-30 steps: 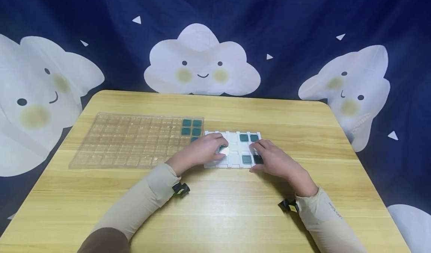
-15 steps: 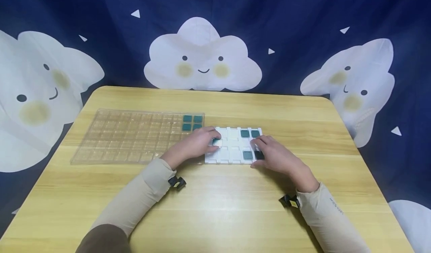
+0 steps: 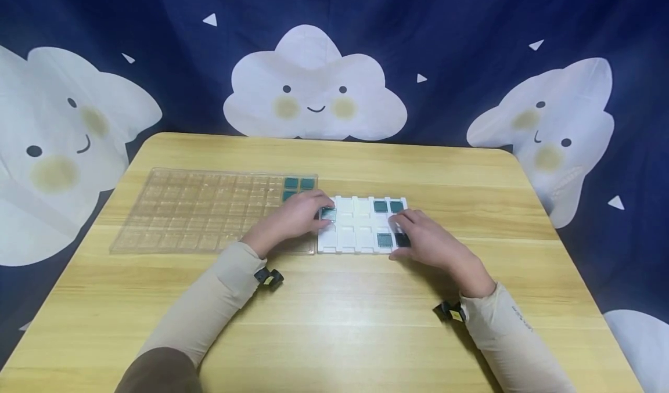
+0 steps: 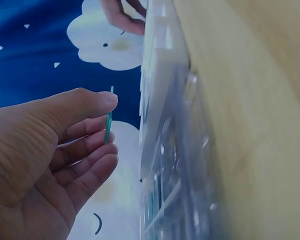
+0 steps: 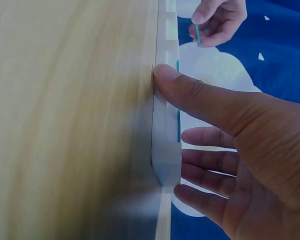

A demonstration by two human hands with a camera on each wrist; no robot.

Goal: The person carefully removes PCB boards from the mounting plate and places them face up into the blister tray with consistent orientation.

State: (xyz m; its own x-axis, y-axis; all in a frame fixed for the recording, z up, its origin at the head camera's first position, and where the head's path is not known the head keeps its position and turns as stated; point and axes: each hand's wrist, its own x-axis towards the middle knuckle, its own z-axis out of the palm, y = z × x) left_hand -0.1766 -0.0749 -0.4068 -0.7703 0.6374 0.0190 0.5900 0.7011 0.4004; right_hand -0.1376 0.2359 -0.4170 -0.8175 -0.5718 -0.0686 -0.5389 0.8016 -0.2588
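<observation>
My left hand (image 3: 295,214) pinches a green square chip (image 3: 328,214) with rows of tiny contacts between thumb and fingertips. It holds this chip above the left end of a white compartment tray (image 3: 360,247). Edge-on in the left wrist view, the chip (image 4: 108,125) appears as a thin green strip, apart from the tray. At the tray's right end my right hand (image 3: 431,243) grips it, thumb on the front side and fingertips at the top. Green chips (image 3: 384,240) sit in compartments on the right; a dark one (image 3: 402,241) is partly covered by the right hand.
Left of the white tray lies a large clear plastic tray (image 3: 209,210) with many compartments. Green chips (image 3: 291,182) sit in its far right corner, partly behind my left hand. Both trays adjoin on the wooden table (image 3: 340,335). A dark blue cloud-patterned curtain (image 3: 444,27) hangs behind.
My left hand has moved left with the pinched chip, from over the white tray's left part to its left edge. The right hand keeps its place on the tray. The head view has shifted slightly.
</observation>
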